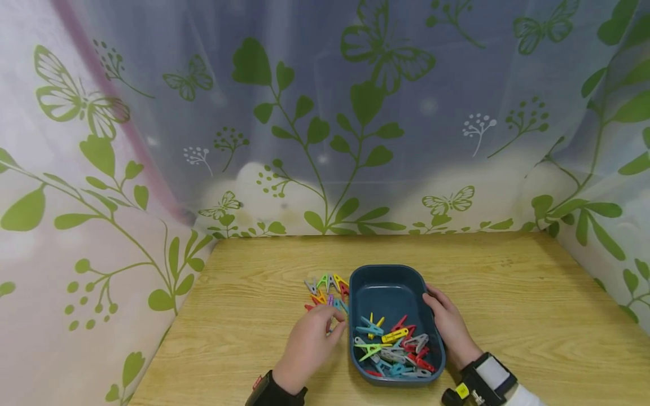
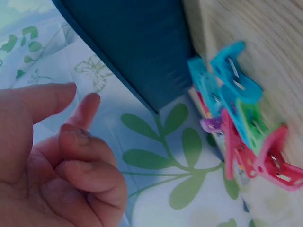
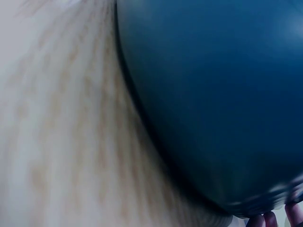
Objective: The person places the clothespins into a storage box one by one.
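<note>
A dark blue plastic bin (image 1: 388, 293) stands on the table with several coloured clothespins inside, a yellow clothespin (image 1: 395, 335) among them, mostly in its near half. My right hand (image 1: 451, 324) grips the bin's right side, thumb at the rim; in the right wrist view the bin's outer wall (image 3: 213, 94) covers most of the picture and only fingertips show. Left of the bin, my left hand (image 1: 311, 339) hovers near a loose pile of clothespins. The left wrist view shows its fingers loosely bent and holding nothing, apart from a blue clothespin (image 2: 236, 80) and the pile around it.
The wooden table (image 1: 264, 265) extends on both sides of the bin. A patterned curtain (image 1: 304, 141) with green leaves and butterflies encloses the back and sides. Black straps with devices sit on both wrists, such as the right wrist device (image 1: 484, 380).
</note>
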{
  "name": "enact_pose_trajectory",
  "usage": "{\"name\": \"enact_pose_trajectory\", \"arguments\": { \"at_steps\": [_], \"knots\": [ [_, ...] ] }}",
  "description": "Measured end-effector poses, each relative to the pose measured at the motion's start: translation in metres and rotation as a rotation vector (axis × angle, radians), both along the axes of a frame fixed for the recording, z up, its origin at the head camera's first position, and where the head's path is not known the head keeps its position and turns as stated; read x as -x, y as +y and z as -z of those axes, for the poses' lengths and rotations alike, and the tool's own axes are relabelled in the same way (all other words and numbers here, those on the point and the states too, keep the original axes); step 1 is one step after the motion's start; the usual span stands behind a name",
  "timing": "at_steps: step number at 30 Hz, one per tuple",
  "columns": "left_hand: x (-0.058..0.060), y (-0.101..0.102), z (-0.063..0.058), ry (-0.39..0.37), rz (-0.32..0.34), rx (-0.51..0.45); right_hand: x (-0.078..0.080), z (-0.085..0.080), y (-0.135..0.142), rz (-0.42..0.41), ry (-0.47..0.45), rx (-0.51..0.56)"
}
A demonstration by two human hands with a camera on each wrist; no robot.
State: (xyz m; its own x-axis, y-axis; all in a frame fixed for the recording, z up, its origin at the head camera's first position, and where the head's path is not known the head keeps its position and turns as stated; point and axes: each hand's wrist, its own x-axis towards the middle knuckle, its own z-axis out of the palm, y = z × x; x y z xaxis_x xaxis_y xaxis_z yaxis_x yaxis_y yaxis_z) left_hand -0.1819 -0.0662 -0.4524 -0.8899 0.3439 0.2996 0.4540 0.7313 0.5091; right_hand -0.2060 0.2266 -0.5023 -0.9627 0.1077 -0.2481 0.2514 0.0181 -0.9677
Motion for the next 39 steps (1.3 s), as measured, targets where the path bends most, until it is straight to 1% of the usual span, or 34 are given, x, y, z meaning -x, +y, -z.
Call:
{"name": "enact_pose_trajectory", "arguments": {
  "at_steps": [4,7,16,18,23,25,30,35,39],
  "knots": [
    [0.005,-0.004,0.005,-0.019,-0.064,0.028,-0.001,0.000,0.000,0.005,0.008,-0.003],
    [0.006,-0.007,0.007,-0.037,-0.095,0.056,-0.002,0.000,0.000,0.008,0.012,-0.002],
    [0.004,-0.011,0.013,-0.156,-0.154,0.148,-0.002,0.000,0.000,0.006,0.010,-0.025],
    [0.003,-0.012,0.014,-0.174,-0.170,0.154,-0.002,0.000,0.000,0.005,0.010,-0.031],
    [0.004,-0.014,0.014,-0.180,-0.210,0.181,-0.001,0.000,0.001,0.000,0.015,-0.029],
    [0.004,-0.015,0.014,-0.189,-0.212,0.200,-0.001,0.000,0.001,0.000,0.016,-0.030],
    [0.004,-0.016,0.014,-0.245,-0.207,0.228,-0.001,0.000,0.000,0.003,0.010,-0.033],
    [0.001,-0.018,0.014,-0.257,-0.191,0.242,-0.001,0.000,0.000,0.006,0.010,-0.021],
    [0.000,-0.019,0.018,-0.260,-0.183,0.263,-0.002,0.000,-0.001,0.006,0.009,-0.015]
  ]
}}
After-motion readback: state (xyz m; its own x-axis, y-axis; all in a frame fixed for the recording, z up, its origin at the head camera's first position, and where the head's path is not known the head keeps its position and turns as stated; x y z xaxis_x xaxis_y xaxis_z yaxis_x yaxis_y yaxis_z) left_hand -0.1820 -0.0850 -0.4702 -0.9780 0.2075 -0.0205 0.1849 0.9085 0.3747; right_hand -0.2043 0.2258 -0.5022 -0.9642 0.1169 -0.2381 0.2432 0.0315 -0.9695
